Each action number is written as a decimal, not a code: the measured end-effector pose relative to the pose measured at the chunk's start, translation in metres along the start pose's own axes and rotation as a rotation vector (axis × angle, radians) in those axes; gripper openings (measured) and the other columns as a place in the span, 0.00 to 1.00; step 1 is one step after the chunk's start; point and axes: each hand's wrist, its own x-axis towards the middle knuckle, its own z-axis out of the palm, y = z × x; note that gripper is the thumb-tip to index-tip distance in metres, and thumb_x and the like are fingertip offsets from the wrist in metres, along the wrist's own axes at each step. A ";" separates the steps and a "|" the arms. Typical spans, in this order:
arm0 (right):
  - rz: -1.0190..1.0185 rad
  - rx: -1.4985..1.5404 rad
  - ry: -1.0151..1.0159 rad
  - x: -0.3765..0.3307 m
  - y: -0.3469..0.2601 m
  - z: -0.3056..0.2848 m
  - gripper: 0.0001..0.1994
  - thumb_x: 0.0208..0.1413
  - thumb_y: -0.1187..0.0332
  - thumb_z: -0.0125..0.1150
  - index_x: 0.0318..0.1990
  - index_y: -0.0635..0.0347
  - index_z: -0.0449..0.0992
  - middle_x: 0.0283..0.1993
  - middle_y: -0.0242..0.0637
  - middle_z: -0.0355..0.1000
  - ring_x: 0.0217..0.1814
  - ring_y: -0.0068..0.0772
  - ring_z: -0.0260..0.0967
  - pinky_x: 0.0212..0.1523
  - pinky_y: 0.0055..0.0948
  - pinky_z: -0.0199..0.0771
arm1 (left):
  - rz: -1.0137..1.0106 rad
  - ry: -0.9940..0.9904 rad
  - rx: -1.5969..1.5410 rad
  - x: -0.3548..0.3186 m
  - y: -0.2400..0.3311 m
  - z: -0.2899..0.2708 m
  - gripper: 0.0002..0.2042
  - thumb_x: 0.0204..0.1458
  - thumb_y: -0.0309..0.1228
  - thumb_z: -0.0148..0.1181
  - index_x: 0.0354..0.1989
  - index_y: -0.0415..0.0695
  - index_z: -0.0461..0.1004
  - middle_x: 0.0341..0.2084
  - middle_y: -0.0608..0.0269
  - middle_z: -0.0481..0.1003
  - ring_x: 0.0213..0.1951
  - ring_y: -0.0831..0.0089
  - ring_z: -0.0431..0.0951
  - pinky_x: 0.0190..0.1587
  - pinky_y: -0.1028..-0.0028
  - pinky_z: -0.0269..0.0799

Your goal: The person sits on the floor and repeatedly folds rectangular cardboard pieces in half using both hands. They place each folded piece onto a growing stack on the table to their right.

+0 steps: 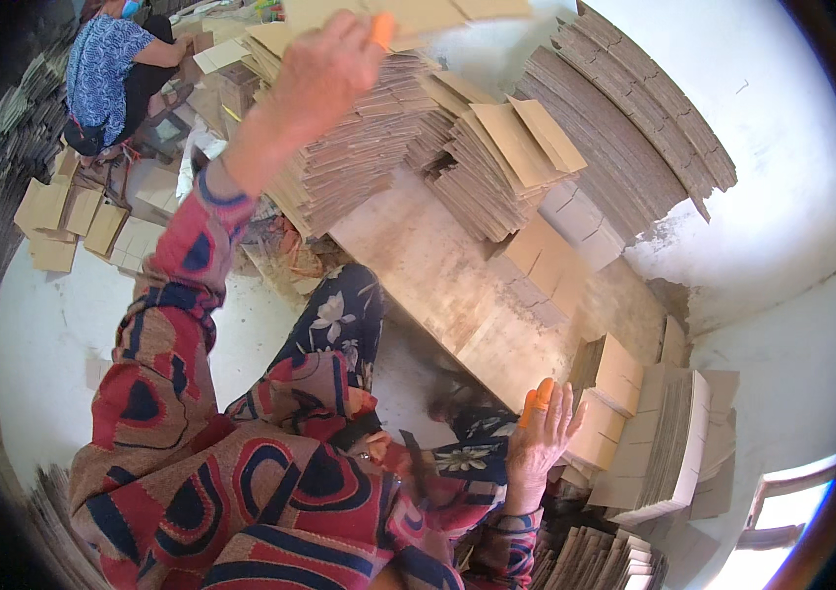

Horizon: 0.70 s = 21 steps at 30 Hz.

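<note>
Raised at the top of the view, my left hand (327, 74) grips the edge of a flat tan cardboard piece (437, 14) with slits; an orange cover sits on one finger. The upper part of that piece runs out of the picture. A tall stack of cardboard pieces (364, 138) lies just beneath this hand. My right hand (541, 442), also with an orange finger cover, has its fingers stretched out and holds nothing I can see. It is beside an upright bundle of cardboard pieces (599, 433) at the low table's right end.
The low wooden table (428, 256) carries more cardboard stacks (511, 157) and a slit sheet (546, 261). Tall grey-brown sheets (605, 128) lean on the white wall. Another person (108, 69) crouches at far left near loose cardboard (49, 211) on the floor.
</note>
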 end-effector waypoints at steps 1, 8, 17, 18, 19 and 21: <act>0.004 0.003 -0.006 -0.004 -0.001 0.007 0.19 0.54 0.76 0.56 0.54 0.65 0.69 0.54 0.45 0.68 0.62 0.47 0.64 0.66 0.60 0.51 | -0.017 -0.062 0.055 -0.005 -0.017 0.016 0.16 0.43 0.24 0.57 0.44 0.37 0.74 0.41 0.58 0.76 0.45 0.64 0.75 0.33 0.72 0.77; 0.113 -0.056 -0.015 -0.036 0.032 0.034 0.16 0.54 0.73 0.58 0.51 0.62 0.72 0.51 0.45 0.72 0.58 0.44 0.67 0.65 0.61 0.53 | -0.126 -0.554 0.063 -0.029 -0.049 0.061 0.13 0.48 0.28 0.56 0.43 0.40 0.73 0.34 0.57 0.77 0.43 0.61 0.75 0.38 0.61 0.74; 0.578 -0.193 -0.136 -0.086 0.136 0.045 0.14 0.61 0.62 0.54 0.49 0.61 0.73 0.47 0.46 0.74 0.54 0.46 0.69 0.53 0.44 0.65 | -0.052 -0.143 -0.501 -0.032 0.075 -0.015 0.17 0.46 0.36 0.64 0.45 0.45 0.75 0.25 0.55 0.72 0.30 0.57 0.74 0.28 0.62 0.68; 0.583 -0.267 -0.131 -0.098 0.150 0.058 0.18 0.61 0.58 0.54 0.52 0.60 0.72 0.51 0.46 0.72 0.56 0.47 0.67 0.54 0.47 0.64 | -0.022 -0.151 -0.601 -0.037 0.105 -0.019 0.18 0.46 0.41 0.65 0.41 0.45 0.74 0.21 0.55 0.70 0.26 0.57 0.73 0.25 0.63 0.67; 0.581 -0.334 -0.126 -0.111 0.161 0.069 0.22 0.61 0.54 0.53 0.55 0.60 0.70 0.54 0.46 0.70 0.58 0.49 0.66 0.55 0.50 0.62 | 0.035 -0.198 -0.723 -0.043 0.134 -0.023 0.17 0.47 0.42 0.65 0.41 0.45 0.74 0.20 0.55 0.69 0.26 0.57 0.73 0.26 0.62 0.67; 0.693 -0.393 -0.268 -0.116 0.165 0.082 0.34 0.56 0.43 0.54 0.60 0.63 0.65 0.61 0.48 0.64 0.63 0.55 0.60 0.57 0.57 0.57 | 0.126 -0.339 -0.942 -0.054 0.186 -0.031 0.16 0.46 0.39 0.65 0.40 0.43 0.75 0.21 0.55 0.70 0.26 0.56 0.72 0.26 0.62 0.67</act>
